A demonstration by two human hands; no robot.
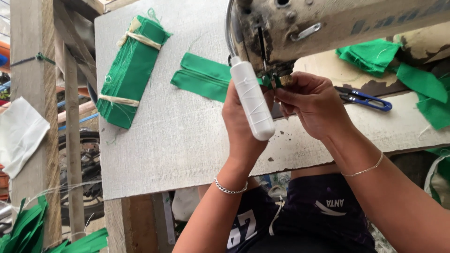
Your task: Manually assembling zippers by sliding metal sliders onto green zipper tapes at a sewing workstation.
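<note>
My left hand (241, 124) and my right hand (311, 100) meet under the head of a worn, cream-coloured sewing machine (337, 23), right at the needle area. Both pinch a small folded piece of green fabric (273, 82) there. A white tube-shaped lamp (252, 100) hangs in front of my left hand and hides part of it. Folded green fabric strips (201, 77) lie flat on the table just left of my hands.
A tied bundle of green fabric strips (131, 70) rests on the grey table (178, 140) at the upper left. Blue thread snips (363, 99) lie right of my hands. Loose green fabric pieces (408, 70) pile at the right. More green strips (33, 229) hang at lower left.
</note>
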